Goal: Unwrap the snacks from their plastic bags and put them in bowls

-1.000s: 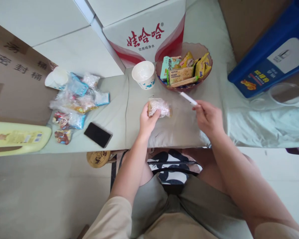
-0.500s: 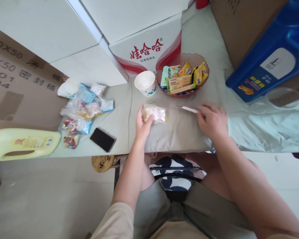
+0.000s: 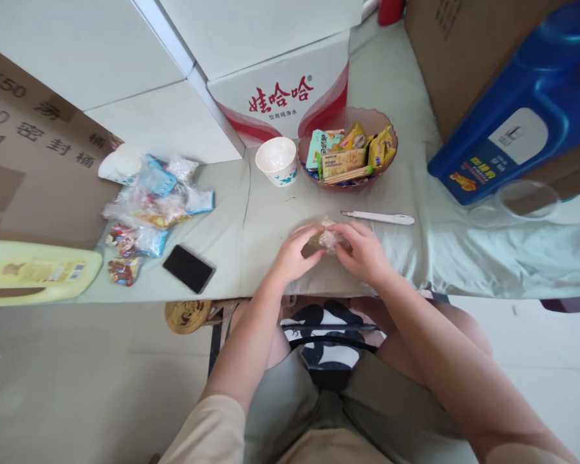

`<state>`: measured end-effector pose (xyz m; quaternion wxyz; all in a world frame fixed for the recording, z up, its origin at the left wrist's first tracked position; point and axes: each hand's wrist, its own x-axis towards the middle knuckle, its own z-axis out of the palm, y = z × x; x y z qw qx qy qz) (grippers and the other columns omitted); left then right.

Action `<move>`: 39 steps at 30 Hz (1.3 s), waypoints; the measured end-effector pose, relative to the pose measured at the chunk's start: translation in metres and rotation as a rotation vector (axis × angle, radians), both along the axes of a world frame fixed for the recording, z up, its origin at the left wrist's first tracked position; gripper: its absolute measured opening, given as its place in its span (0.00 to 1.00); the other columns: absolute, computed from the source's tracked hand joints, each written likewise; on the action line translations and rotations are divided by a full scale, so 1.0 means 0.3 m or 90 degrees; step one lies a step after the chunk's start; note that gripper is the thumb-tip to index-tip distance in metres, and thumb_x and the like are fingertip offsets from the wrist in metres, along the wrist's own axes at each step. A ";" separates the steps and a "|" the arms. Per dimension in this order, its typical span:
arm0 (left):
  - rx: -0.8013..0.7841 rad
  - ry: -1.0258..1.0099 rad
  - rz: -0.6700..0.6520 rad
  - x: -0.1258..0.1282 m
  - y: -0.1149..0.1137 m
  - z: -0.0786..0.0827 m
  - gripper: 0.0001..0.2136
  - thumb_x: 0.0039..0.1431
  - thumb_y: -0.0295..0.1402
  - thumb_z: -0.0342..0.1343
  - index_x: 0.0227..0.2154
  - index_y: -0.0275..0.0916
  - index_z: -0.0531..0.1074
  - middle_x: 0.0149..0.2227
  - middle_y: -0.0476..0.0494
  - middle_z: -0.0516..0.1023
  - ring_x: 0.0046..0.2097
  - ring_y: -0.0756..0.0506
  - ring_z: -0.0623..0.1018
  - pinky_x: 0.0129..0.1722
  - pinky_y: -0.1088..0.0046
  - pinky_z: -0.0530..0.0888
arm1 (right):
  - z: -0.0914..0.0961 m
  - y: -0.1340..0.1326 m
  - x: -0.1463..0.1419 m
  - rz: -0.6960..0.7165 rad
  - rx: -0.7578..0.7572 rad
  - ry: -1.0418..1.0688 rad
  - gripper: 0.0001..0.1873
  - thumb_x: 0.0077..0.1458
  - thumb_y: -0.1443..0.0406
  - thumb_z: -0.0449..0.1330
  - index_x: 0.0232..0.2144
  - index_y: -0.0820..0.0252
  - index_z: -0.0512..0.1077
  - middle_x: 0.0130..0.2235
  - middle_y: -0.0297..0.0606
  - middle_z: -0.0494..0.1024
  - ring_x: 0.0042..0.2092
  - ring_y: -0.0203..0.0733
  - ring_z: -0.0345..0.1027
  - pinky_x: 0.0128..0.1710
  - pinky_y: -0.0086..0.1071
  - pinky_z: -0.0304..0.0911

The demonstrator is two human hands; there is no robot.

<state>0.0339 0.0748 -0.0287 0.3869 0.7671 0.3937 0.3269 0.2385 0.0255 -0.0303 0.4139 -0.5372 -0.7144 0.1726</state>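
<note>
Between my two hands is a small clear plastic snack packet (image 3: pixel 327 240), crinkled and partly covered by my fingers. My left hand (image 3: pixel 297 252) grips its left side, thumb below and fingers above. My right hand (image 3: pixel 360 250) pinches the packet from the right. Just beyond my right hand a white utility knife (image 3: pixel 379 218) lies on the cloth with its tip pointing left. A paper cup (image 3: pixel 277 161) with a blue pattern stands farther back. Beside it a pinkish glass bowl (image 3: pixel 391 174) holds several wrapped snacks.
At the left lie a heap of plastic wrappers (image 3: pixel 159 200), a black phone (image 3: pixel 189 268) and a yellow jug (image 3: pixel 38 270) on its side. A blue bottle (image 3: pixel 502 116) and a clear plastic cup (image 3: pixel 526 198) are at the right. A white-and-red carton (image 3: pixel 283 96) stands behind.
My right hand has put the utility knife down on the cloth and moved left to take hold of the packet. My left hand has shifted slightly right and nearer with the packet.
</note>
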 end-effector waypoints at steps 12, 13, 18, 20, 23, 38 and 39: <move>-0.087 -0.006 0.053 0.049 -0.016 0.016 0.19 0.49 0.35 0.70 0.46 0.43 0.78 0.48 0.40 0.83 0.51 0.38 0.80 0.58 0.57 0.74 | 0.038 0.004 0.052 -0.043 -0.010 0.128 0.06 0.53 0.69 0.53 0.27 0.53 0.67 0.33 0.38 0.78 0.38 0.46 0.74 0.41 0.40 0.69; -0.107 -0.035 0.096 0.045 -0.009 0.011 0.15 0.52 0.35 0.68 0.43 0.42 0.78 0.44 0.41 0.83 0.48 0.40 0.81 0.55 0.59 0.75 | 0.035 0.007 0.062 -0.076 -0.009 0.142 0.06 0.52 0.69 0.53 0.27 0.53 0.66 0.33 0.38 0.79 0.39 0.46 0.75 0.43 0.41 0.69; -0.139 -0.207 0.348 -0.047 0.050 -0.015 0.16 0.53 0.25 0.60 0.45 0.44 0.72 0.41 0.46 0.80 0.39 0.46 0.82 0.45 0.67 0.78 | 0.020 0.011 0.153 -0.323 -0.064 0.138 0.10 0.50 0.69 0.52 0.33 0.54 0.70 0.38 0.40 0.80 0.41 0.49 0.74 0.47 0.46 0.70; -0.096 -0.188 0.376 -0.076 0.054 -0.010 0.19 0.52 0.23 0.58 0.47 0.44 0.71 0.46 0.44 0.79 0.43 0.46 0.82 0.46 0.67 0.78 | 0.027 0.000 0.165 -0.363 -0.031 0.091 0.16 0.48 0.70 0.51 0.39 0.55 0.72 0.43 0.44 0.79 0.47 0.52 0.74 0.51 0.50 0.69; 0.020 -0.061 0.232 -0.081 0.029 0.014 0.16 0.54 0.28 0.59 0.47 0.43 0.74 0.52 0.40 0.80 0.56 0.41 0.79 0.57 0.62 0.75 | 0.047 -0.020 0.130 -0.260 0.058 -0.022 0.23 0.48 0.70 0.54 0.48 0.55 0.72 0.53 0.49 0.77 0.58 0.58 0.70 0.59 0.55 0.64; -0.579 -0.404 0.136 0.027 -0.045 0.119 0.09 0.42 0.35 0.63 0.29 0.40 0.77 0.44 0.43 0.85 0.50 0.39 0.82 0.51 0.64 0.76 | 0.048 -0.079 -0.030 -0.120 -0.330 0.197 0.30 0.60 0.50 0.59 0.61 0.56 0.66 0.54 0.50 0.78 0.43 0.51 0.78 0.47 0.49 0.73; -0.629 -0.466 0.100 0.039 -0.055 0.132 0.08 0.41 0.35 0.62 0.27 0.40 0.76 0.47 0.43 0.85 0.53 0.37 0.81 0.54 0.60 0.76 | 0.043 -0.073 -0.041 -0.102 -0.361 0.276 0.34 0.59 0.48 0.61 0.62 0.55 0.64 0.57 0.50 0.77 0.47 0.53 0.77 0.51 0.50 0.72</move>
